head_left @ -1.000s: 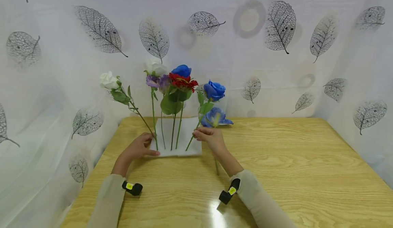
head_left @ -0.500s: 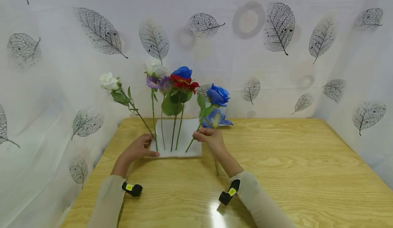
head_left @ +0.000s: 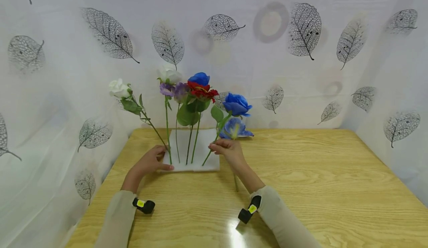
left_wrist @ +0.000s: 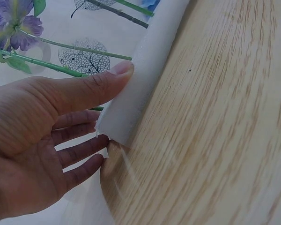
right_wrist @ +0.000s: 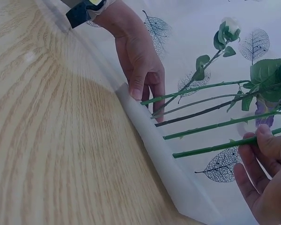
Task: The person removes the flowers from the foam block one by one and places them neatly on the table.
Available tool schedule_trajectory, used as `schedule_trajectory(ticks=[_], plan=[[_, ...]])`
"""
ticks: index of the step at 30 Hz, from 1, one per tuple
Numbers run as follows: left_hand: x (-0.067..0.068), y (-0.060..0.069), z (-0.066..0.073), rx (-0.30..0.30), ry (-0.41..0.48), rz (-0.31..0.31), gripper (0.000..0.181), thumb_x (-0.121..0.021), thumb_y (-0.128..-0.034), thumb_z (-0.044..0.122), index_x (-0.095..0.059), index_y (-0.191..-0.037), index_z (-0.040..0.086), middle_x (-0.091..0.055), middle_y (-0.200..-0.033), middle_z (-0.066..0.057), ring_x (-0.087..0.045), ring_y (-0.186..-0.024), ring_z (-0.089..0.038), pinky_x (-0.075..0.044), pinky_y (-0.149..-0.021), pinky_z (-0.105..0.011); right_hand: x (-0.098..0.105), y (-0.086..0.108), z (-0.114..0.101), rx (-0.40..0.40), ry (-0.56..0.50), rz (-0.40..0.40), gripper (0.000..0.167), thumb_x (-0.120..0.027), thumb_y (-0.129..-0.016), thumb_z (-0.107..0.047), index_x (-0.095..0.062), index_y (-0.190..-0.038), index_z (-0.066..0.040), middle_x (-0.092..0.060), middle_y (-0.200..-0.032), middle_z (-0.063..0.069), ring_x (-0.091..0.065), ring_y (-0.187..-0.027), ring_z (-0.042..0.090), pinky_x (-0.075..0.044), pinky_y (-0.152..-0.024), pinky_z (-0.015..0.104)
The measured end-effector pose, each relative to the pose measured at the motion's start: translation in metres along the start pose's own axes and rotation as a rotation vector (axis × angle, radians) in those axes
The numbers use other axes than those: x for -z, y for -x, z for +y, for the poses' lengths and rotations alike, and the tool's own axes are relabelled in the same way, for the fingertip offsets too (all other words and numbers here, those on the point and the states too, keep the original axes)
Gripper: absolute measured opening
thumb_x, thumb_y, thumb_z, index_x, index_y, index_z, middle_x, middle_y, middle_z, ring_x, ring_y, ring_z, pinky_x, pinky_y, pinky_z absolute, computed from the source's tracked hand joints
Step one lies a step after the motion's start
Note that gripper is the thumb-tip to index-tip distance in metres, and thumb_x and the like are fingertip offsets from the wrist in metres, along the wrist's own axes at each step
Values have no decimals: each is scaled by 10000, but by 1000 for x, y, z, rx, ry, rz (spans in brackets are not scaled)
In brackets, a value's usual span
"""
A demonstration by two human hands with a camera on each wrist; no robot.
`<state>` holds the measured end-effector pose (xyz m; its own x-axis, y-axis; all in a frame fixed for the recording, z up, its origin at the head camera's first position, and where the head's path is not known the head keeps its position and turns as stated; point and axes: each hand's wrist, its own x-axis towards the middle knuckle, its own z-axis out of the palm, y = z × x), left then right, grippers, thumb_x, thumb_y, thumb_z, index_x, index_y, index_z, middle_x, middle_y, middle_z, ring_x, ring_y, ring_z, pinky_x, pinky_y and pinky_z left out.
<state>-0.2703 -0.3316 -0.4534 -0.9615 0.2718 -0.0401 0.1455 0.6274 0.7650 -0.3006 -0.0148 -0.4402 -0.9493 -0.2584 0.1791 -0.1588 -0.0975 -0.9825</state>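
A white foam slab [head_left: 206, 162] bears several upright stems, with white, purple, red and blue blooms. My left hand [head_left: 149, 163] grips the slab's left end; in the left wrist view its thumb [left_wrist: 117, 75] lies on the foam, the other fingers at the end. My right hand [head_left: 230, 152] pinches the green stem of a blue rose [head_left: 236, 104], which leans right with its lower end at the slab. The right wrist view shows that stem [right_wrist: 201, 150] between thumb and fingertips. At the far left, a white rose [head_left: 119, 88] leans outward.
A blue, wide-petalled flower [head_left: 235, 128] lies on the wooden table [head_left: 317, 173] right of the slab, its stem passing under my right wrist. A leaf-patterned curtain [head_left: 247, 55] hangs behind the table and along its sides.
The blue rose in my right hand has tipped right and slightly down, and its leaves have turned. The red bloom has shifted slightly right. My left hand stays on the slab.
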Motion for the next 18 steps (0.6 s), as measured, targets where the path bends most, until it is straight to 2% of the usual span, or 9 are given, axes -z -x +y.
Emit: schedule_trajectory(ticks=[9,18], plan=[[0,0,-1,7,4,-3,884,-854,-848,211,-367,-1504,-126,-369,-1527,-331,-399,-1389,-547,-426,-1124,-626,-2,1,0,-6,-17,43,202,-736,-917,-18,-718,-1024,152,-778,-841,-24,-721,-806,85,-621,-773,270],[1,0,-2,2,8,0,906,-858,-844,221,-355,-1515,-122,-366,-1529,-332,-392,-1393,-552,-420,-1132,-623,-2,1,0,-20,-21,88,196,-760,-909,-51,-741,-1012,115,-786,-880,0,-731,-799,97,-628,-873,453]])
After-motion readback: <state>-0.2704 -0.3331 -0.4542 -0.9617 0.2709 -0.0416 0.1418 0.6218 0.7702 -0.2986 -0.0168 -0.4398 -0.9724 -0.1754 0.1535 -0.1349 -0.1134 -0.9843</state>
